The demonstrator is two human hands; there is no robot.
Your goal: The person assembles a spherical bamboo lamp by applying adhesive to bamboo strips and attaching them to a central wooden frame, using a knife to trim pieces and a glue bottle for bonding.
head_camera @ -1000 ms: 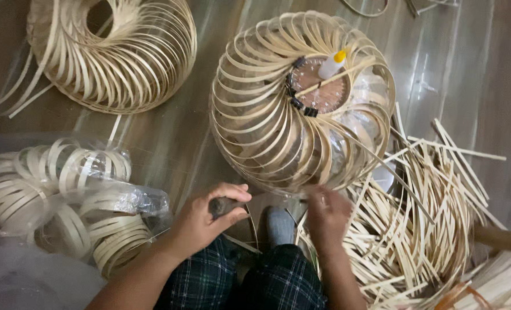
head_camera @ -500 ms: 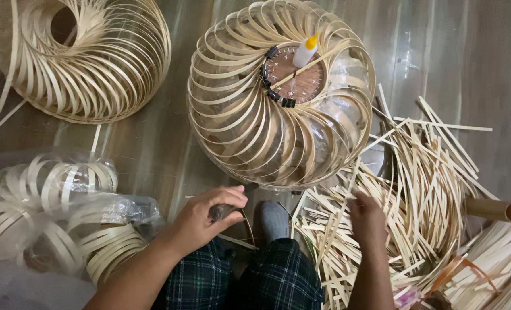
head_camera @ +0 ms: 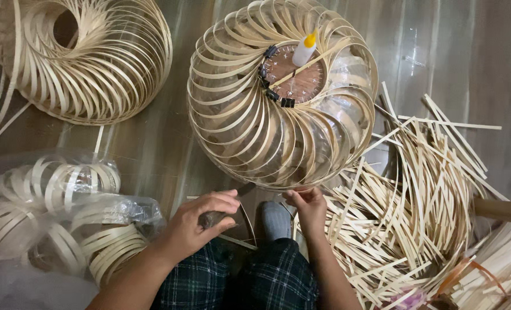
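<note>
Sitting on the wooden floor (head_camera: pixel 152 155) with our legs in dark plaid trousers (head_camera: pixel 238 281) drawn up, we are working at the near edge of the round pale lampshade of curved bamboo strips (head_camera: pixel 249 120), which is standing just ahead of our knees so both hands can reach its lower rim. Our left hand (head_camera: pixel 201 221) is wrapping its fingers tight around the dark handle of a small knife (head_camera: pixel 226 206), the blade pointing toward the shade. Our right hand (head_camera: pixel 308 205) is pinching its fingers together on the end of a thin pale bamboo strip (head_camera: pixel 294 198) right at the rim, apparently steadying it for the blade. A white glue bottle with a yellow cap (head_camera: pixel 304 49) is lying on the round brown wooden disc (head_camera: pixel 298 74) at the shade's centre, beside small black clips (head_camera: pixel 272 86) that are gripping strip ends in place. A loose heap of straight bamboo strips (head_camera: pixel 427 195) is lying near our right arm, within easy reach. Coils of bamboo strip in clear plastic bags (head_camera: pixel 60 212) are sitting to our left, and a second woven bamboo shade (head_camera: pixel 94 63) is resting well apart at the upper left.
</note>
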